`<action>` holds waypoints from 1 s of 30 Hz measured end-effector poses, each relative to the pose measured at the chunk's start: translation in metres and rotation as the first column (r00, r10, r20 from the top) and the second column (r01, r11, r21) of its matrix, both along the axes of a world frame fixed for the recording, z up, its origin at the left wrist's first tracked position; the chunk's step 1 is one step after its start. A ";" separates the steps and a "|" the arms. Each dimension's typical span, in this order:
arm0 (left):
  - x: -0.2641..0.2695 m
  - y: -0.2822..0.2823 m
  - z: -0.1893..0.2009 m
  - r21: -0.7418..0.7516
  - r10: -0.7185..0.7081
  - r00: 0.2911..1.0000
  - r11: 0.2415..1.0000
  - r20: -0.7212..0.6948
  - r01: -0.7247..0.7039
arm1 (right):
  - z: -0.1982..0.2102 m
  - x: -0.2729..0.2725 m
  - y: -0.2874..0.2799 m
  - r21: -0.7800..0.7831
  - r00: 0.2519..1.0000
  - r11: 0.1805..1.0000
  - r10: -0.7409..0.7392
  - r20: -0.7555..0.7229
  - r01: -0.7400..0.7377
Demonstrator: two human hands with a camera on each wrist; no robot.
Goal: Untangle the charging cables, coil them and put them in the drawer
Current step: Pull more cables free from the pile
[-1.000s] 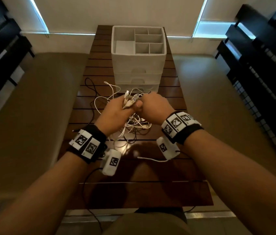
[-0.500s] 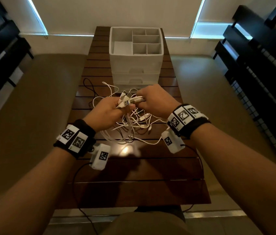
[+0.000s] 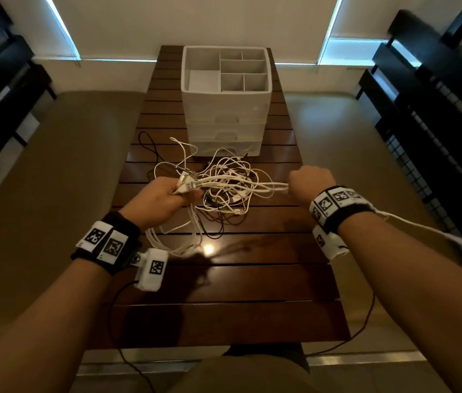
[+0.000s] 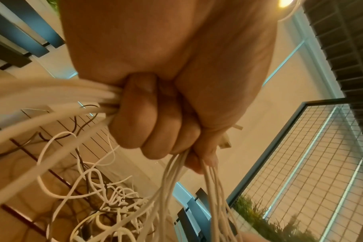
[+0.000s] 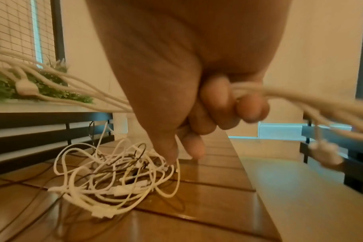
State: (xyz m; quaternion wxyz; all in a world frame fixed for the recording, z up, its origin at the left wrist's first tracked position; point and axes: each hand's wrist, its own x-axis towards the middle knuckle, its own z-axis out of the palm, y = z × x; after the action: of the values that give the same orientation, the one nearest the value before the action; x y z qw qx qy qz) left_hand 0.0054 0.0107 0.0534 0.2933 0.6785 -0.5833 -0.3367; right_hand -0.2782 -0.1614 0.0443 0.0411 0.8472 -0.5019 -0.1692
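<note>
Several white charging cables (image 3: 221, 188) are lying in one snarl on the counter (image 3: 224, 282), with a few dark leads threaded through. The left hand (image 3: 156, 198) is clenching a bunch of plug ends and strands, fingers (image 4: 135, 131) curled tight round them. The right hand (image 3: 310, 182) is fisting the same white strands well off to the side, so a run of cable is stretching between the two hands above the heap, and a loose end is trailing past the right wrist.

These cables are looking light and limp, with smooth jackets that may well slide through a fist; the plugs seem the snagging points, so pinching just behind a plug and feeding one lead out at a time looks wiser than hauling on the bunch, which risks tightening knots.

Beyond the heap, a white drawer unit (image 3: 225, 123) is standing on the counter. Its top tray is showing open compartments, one holding what looks like a flat white sheet, the others looking bare. The drawers below are appearing shut; their contents cannot be made out.
</note>
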 end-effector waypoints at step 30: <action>0.005 0.007 0.001 0.070 0.214 0.458 0.948 -0.863 -0.311 | -0.028 0.009 0.030 0.695 0.983 0.717 -0.078 0.164 -0.059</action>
State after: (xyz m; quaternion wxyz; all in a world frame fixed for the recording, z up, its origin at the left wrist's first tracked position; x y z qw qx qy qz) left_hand 0.0105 0.0174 0.0542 0.6247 0.4866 -0.2633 -0.5510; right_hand -0.2692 -0.1310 0.0159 -0.3272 0.8095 -0.4071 -0.2681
